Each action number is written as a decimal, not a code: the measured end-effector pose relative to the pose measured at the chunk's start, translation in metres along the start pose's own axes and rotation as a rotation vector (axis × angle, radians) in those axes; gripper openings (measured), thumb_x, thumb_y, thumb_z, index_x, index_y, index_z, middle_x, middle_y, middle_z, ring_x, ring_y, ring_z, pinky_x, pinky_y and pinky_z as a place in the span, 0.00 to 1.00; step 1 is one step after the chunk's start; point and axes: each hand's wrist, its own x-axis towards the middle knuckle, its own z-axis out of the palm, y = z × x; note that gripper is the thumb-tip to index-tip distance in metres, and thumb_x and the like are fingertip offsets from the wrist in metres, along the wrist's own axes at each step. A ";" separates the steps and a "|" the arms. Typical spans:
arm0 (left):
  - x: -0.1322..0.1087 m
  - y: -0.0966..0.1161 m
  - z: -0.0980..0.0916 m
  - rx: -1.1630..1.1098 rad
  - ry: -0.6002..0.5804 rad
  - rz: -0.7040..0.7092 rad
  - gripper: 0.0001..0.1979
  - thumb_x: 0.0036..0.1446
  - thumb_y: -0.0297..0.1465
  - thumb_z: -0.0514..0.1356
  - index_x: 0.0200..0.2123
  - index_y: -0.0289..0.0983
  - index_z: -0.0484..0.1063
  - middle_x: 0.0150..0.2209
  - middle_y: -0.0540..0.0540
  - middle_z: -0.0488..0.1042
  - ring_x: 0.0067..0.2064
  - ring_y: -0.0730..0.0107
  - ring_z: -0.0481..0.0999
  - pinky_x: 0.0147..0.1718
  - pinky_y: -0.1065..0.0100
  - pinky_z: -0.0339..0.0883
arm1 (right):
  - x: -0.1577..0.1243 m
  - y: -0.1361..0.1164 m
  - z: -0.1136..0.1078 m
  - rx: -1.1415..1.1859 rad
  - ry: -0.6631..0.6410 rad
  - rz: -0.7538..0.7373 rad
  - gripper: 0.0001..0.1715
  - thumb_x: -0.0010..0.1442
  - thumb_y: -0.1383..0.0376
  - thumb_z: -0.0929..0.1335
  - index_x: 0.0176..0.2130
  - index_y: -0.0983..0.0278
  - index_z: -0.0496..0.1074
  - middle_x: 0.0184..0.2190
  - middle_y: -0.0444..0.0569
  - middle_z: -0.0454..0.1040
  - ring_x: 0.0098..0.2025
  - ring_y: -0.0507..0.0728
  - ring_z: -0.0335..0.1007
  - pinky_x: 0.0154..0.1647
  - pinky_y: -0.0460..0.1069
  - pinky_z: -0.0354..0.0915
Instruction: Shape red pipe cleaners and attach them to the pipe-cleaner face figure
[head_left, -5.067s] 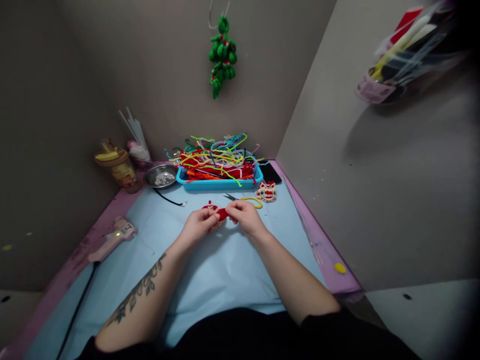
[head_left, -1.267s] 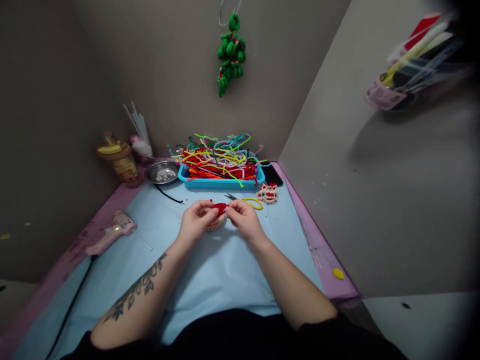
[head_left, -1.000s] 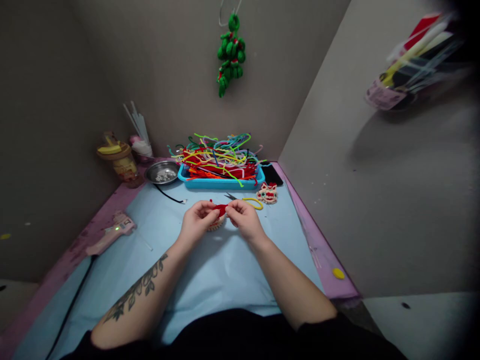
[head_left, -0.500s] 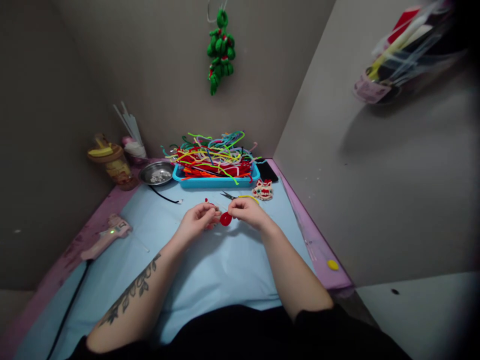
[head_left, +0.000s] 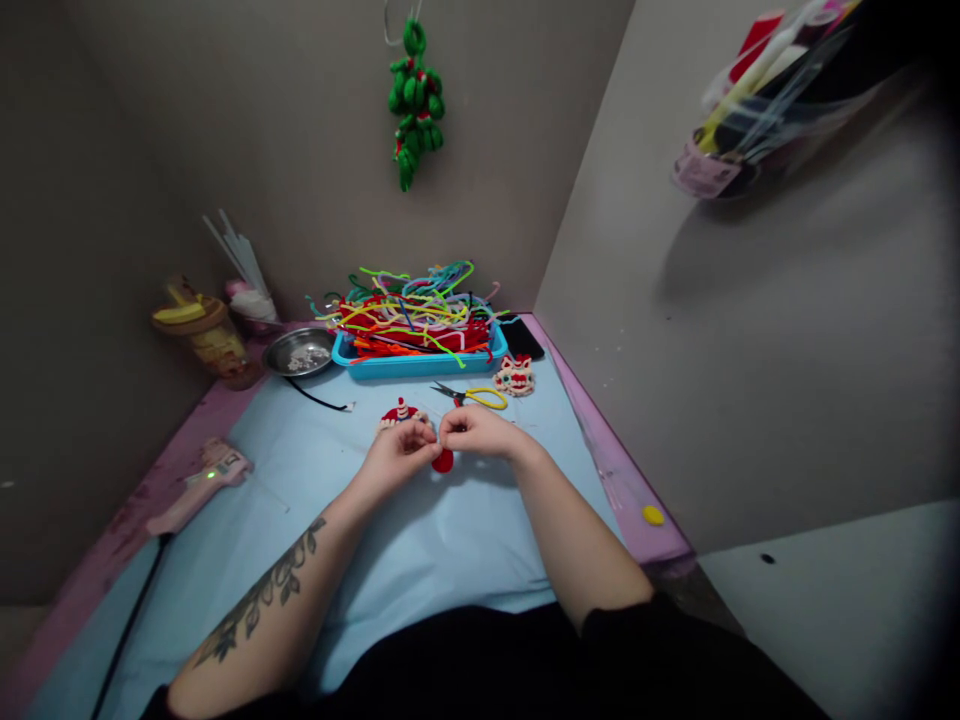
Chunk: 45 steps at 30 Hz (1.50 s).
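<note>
Left hand (head_left: 400, 452) and right hand (head_left: 480, 432), as I see it, both pinch the red piece (head_left: 443, 463) by its upper edge; it hangs just below both, below frame centre, neither clearly nearer.

Pink table (head_left: 646, 541), pale blue sheet (head_left: 465, 540) over it, metal bowl (head_left: 288, 345), 1 blue tray (head_left: 424, 368), scissors (head_left: 463, 394), glue gun (head_left: 193, 498), half-hidden red-and-cream ornament (head_left: 403, 413)

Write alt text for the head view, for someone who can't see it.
Left hand and right hand are close together over a light-blue sheet, a small red piece at their fingertips. Beyond are yellow-handled scissors and a blue tray of colorful fuzzy stems; a pink glue gun lies left.
</note>
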 end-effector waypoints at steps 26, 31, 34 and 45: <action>-0.001 0.022 -0.018 -0.351 0.390 0.073 0.22 0.43 0.29 0.65 0.45 0.37 0.69 0.27 0.54 0.72 0.28 0.74 0.73 0.30 0.72 0.67 | 0.013 -0.020 0.037 0.340 0.414 -0.064 0.12 0.52 0.58 0.69 0.26 0.62 0.65 0.19 0.38 0.62 0.21 0.48 0.54 0.23 0.45 0.53; 0.016 0.054 -0.042 -0.411 0.336 0.034 0.13 0.41 0.27 0.65 0.35 0.33 0.74 0.28 0.48 0.76 0.30 0.73 0.74 0.29 0.73 0.68 | 0.025 -0.056 0.020 0.088 0.414 -0.189 0.07 0.54 0.63 0.67 0.27 0.62 0.67 0.25 0.43 0.68 0.29 0.52 0.62 0.31 0.47 0.59; 0.038 0.070 -0.053 -0.612 0.391 0.046 0.09 0.40 0.23 0.64 0.29 0.35 0.71 0.26 0.51 0.75 0.30 0.73 0.75 0.30 0.73 0.70 | 0.039 -0.070 0.007 -0.079 0.476 -0.363 0.05 0.56 0.65 0.66 0.28 0.62 0.69 0.28 0.45 0.69 0.32 0.54 0.63 0.33 0.48 0.60; 0.088 0.070 -0.097 -0.903 0.407 0.018 0.13 0.46 0.19 0.62 0.37 0.38 0.71 0.26 0.53 0.73 0.26 0.78 0.73 0.25 0.76 0.68 | 0.088 -0.040 -0.025 0.160 0.484 -0.332 0.07 0.54 0.63 0.69 0.26 0.62 0.69 0.26 0.45 0.67 0.29 0.53 0.61 0.31 0.48 0.59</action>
